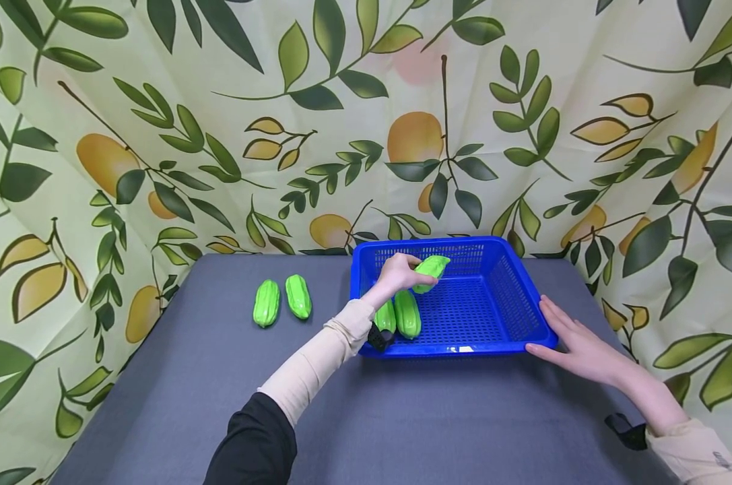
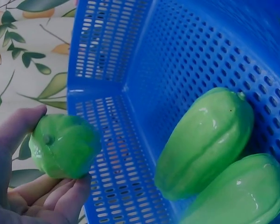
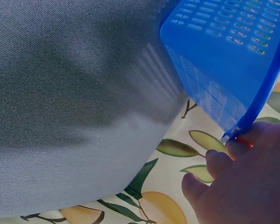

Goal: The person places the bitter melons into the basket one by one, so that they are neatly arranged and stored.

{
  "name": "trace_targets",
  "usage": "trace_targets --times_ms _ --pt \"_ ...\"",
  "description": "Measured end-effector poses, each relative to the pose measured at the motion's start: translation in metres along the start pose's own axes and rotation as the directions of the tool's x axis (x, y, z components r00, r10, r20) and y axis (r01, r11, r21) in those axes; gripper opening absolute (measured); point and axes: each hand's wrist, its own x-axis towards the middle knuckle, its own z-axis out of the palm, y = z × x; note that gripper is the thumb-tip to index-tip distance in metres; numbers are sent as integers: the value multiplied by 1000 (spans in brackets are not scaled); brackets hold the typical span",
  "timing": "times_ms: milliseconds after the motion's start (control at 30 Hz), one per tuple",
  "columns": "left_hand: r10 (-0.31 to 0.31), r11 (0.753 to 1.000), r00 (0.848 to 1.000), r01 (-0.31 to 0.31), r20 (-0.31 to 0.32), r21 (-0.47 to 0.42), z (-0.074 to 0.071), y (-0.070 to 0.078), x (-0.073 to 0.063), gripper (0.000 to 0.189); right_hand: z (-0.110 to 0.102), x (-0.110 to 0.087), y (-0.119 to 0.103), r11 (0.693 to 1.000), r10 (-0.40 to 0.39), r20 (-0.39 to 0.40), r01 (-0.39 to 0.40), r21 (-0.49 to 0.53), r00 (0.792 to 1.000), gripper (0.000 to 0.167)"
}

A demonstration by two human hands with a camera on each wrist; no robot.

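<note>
Green fruit held above a blue basket
Two loose fruits lie left of the basket, two inner fruits in its left part; the left hand pinches the held one; the right hand, fingers spread, touches its near right corner.

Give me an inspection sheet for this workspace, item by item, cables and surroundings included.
Surface: gray tabletop, cloth-like texture.
Job's things: blue basket containing two green vegetables; two matching vegetables on the tabletop, left of it.
Clutter: nothing seen.
Hands: left hand holds a fifth vegetable over the basket in the head view; right hand touches the basket's right side near its front corner.
Cables: nothing seen.
Surroundings: leaf-and-fruit patterned fabric behind and on both sides.
</note>
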Motion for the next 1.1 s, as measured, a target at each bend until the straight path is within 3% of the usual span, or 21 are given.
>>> trace_targets --times_ms 300,833,1100 --pt "10 1000 999 -11 33 15 -1 -1 3 57 -2 0 0 1000 -7 -5 7 1 1000 92" --pt "-32 993 997 24 77 113 4 -11 2 54 -2 -1 -2 1000 -3 -2 3 -1 1000 92" --pt "-30 991 995 17 93 136 5 -14 1 43 -1 -1 -1 1000 -7 -4 7 -7 1000 91"
